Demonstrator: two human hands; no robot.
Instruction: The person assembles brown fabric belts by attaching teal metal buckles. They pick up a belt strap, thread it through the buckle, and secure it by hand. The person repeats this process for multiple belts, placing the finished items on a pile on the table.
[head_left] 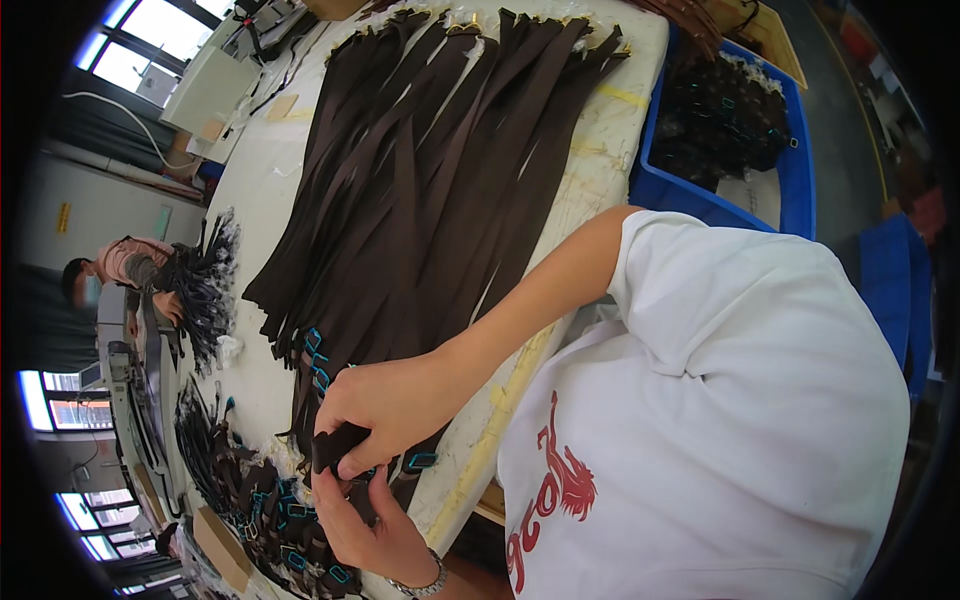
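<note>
My right hand [388,408] reaches in from the upper arm's side and is closed on a folded dark brown strap [340,446]. Below it my left hand [362,530], with a metal watch [425,575] on the wrist, grips the same strap, thumb and fingers pressed together. The strap's far end is hidden among the fingers. Long flat brown straps [420,210] lie side by side over the table beyond my right hand. Bright blue buckles [316,362] sit at their near ends. Beside my left hand is a heap of shorter brown straps with blue-edged buckles [292,558].
The pale table [265,215] has a yellow-taped edge. A blue crate [725,212] at the upper right holds dark straps with buckles. At the left, another person [135,265] handles a bundle of dark straps [200,285]. A cardboard box [222,548] stands at the lower left.
</note>
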